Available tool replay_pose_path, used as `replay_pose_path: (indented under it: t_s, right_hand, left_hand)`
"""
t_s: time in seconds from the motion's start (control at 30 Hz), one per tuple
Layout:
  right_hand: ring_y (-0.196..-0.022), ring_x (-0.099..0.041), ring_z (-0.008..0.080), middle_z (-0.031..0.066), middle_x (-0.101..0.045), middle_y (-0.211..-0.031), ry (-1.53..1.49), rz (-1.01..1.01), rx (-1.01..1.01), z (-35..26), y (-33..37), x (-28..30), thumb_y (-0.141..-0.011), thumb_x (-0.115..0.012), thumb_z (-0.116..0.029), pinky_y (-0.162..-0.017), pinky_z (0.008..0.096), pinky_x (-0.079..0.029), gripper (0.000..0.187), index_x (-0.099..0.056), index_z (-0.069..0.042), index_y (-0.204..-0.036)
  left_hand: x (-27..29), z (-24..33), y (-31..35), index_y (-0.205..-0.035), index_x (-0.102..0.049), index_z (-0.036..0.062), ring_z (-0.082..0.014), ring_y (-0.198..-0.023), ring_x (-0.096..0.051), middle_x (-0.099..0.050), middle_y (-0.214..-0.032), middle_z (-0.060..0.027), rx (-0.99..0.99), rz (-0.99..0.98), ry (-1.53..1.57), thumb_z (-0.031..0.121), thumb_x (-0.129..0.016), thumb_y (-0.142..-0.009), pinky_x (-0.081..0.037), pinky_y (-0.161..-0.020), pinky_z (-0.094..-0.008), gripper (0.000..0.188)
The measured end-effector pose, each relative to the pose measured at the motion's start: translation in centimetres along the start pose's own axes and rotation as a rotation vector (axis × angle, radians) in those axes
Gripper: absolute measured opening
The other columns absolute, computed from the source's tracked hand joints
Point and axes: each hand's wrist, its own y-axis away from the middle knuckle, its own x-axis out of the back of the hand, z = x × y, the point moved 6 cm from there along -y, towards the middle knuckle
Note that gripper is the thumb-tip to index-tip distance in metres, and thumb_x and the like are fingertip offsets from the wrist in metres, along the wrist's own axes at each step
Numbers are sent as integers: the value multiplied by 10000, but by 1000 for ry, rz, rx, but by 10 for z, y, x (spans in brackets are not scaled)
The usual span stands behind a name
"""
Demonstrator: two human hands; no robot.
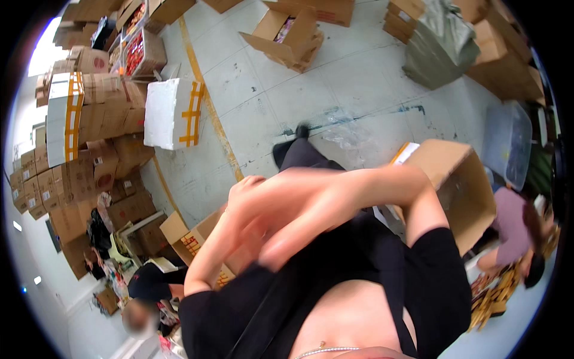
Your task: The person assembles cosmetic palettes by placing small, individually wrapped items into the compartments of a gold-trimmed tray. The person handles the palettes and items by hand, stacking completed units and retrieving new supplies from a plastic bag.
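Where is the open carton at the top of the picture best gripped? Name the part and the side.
Probably by two opposite walls of the open carton, coming from the near side, where floor lies in front. Its mouth faces up, showing contents; the flap jutting left looks thin and would likely bend if pulled.

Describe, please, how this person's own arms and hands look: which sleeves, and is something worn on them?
The left sleeve and right sleeve are short and black, leaving the arms below them bare. The hands show no gloves, but blur hides whether any ring is worn.
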Motion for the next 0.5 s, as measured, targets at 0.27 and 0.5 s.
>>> replay_pose_path:
  t_s: [0.27,0.5]
  right_hand:
    - [-767,-575,127,55,-574,-828,459,976,-603,5,270,231,-926,-523,-206,-674,300,-485,202,-594,-21,-965]
    - [-944,-568,385,260,-558,-952,925,1013,-1052,-63,230,325,-861,-486,-82,-807,435,-439,193,-507,63,-985]
  left_hand:
    - [-45,-122,-287,-955,-658,29,-113,-767,-647,-696,-863,-66,385,-918,1287,36,-591,-873,-526,-668,-272,106]
    - [-3,-124,-419,-882,-655,70,-306,-780,-656,-673,-799,-125,-219,-1018,312,132,-585,-814,-522,-716,-381,115]
